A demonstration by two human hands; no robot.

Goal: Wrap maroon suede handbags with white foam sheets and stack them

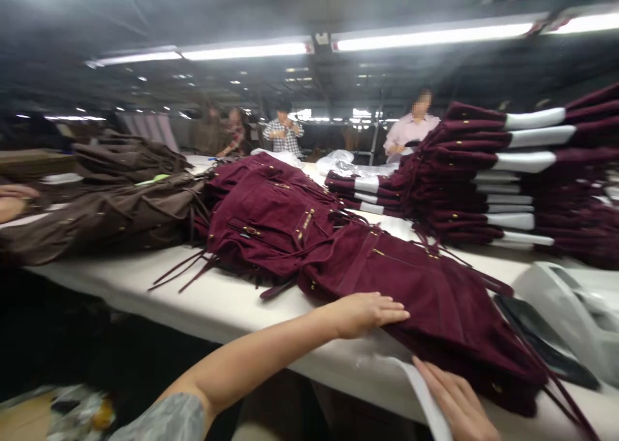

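Observation:
A maroon garment [411, 280] with gold-coloured fittings, a zip and drawcords lies spread on the white tabletop in front of me. My left hand [370, 313] rests on its near edge, fingers stretched out and palm down. Lower right, my right hand [454, 402] is at the garment's near side, with a white strip [420, 392] along its thumb side. The strip looks gripped and bends down over the table's edge; the underside of that hand is hidden. More maroon garments [265, 202] lie heaped just beyond, their cords trailing onto the table.
Folded maroon garments with white bands form a tall stack [517, 170] at right. Brown garments [111, 215] are piled at left, where another person's hand [17, 199] shows. Clear plastic [575, 312] lies right. Several people stand farther back, one in a pink shirt [411, 131].

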